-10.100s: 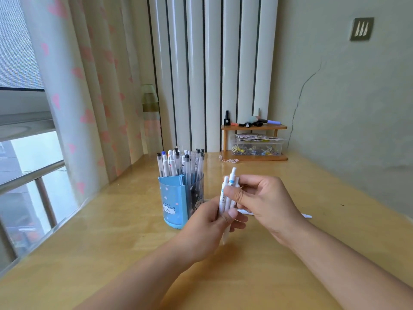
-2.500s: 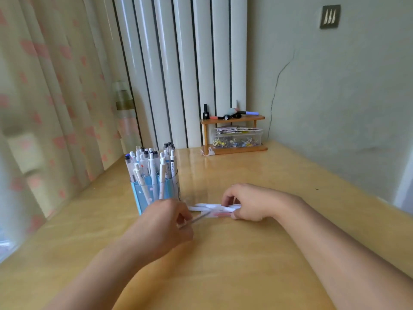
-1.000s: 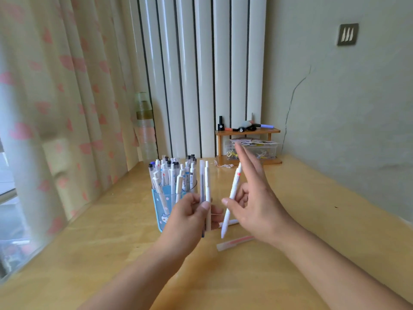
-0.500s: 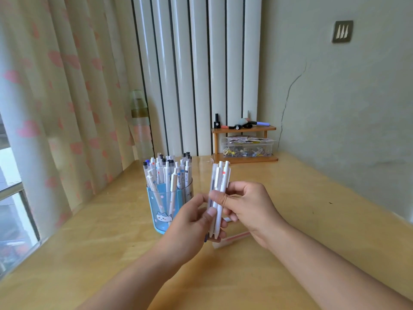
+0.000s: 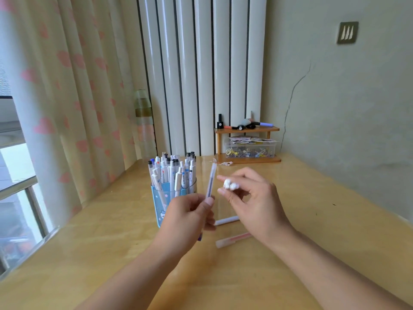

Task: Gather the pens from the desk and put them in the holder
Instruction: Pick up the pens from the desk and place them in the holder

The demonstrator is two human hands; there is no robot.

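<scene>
A blue pen holder with a cat print stands on the wooden desk, packed with several white pens. My left hand holds one translucent pen upright just right of the holder. My right hand grips white pens end-on, their tips pointing at the camera, between thumb and fingers. Two pens lie on the desk below my hands: a white one and a pink-tinted one.
A small wooden shelf with markers and a clear box of clips stands at the back against the radiator pipes. A bottle sits behind the curtain at the left. The wall runs along the desk's right edge.
The bundle both hands held together has split: my left hand keeps one pen upright, my right hand has pulled the others away to the right and turned them end-on.
</scene>
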